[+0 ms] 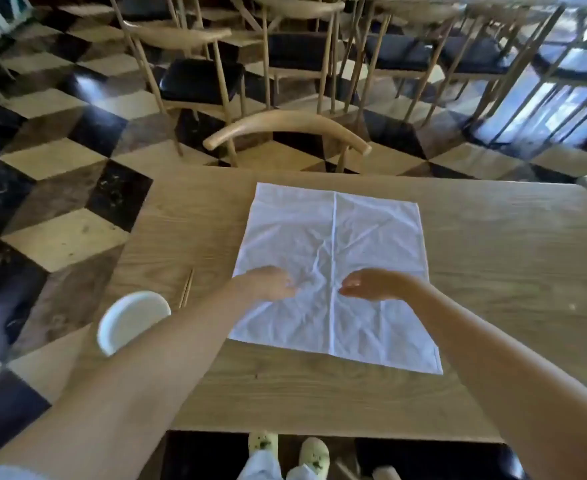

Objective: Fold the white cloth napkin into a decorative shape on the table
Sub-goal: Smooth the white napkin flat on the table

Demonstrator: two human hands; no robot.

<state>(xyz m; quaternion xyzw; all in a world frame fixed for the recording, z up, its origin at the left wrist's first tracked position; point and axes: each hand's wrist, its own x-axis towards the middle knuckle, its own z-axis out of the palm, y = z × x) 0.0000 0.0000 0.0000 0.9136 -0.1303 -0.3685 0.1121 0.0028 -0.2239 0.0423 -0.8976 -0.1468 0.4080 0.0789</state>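
The white cloth napkin point(333, 237) lies spread flat on the wooden table point(492, 258), a straight crease running down its middle from far edge to near edge. My left hand point(267, 284) rests on the napkin just left of the crease, palm down, fingers pointing toward the centre. To the right of the crease my right hand point(371, 284) hovers or rests on the cloth, fingers curled inward toward the left hand. Neither hand grips the cloth as far as I can see. The cloth is wrinkled around the centre.
A white bowl point(131, 318) sits at the table's left edge, partly behind my left forearm, with a pair of chopsticks point(186, 289) beside it. A wooden chair point(285, 128) stands against the far side. My feet show below the near edge.
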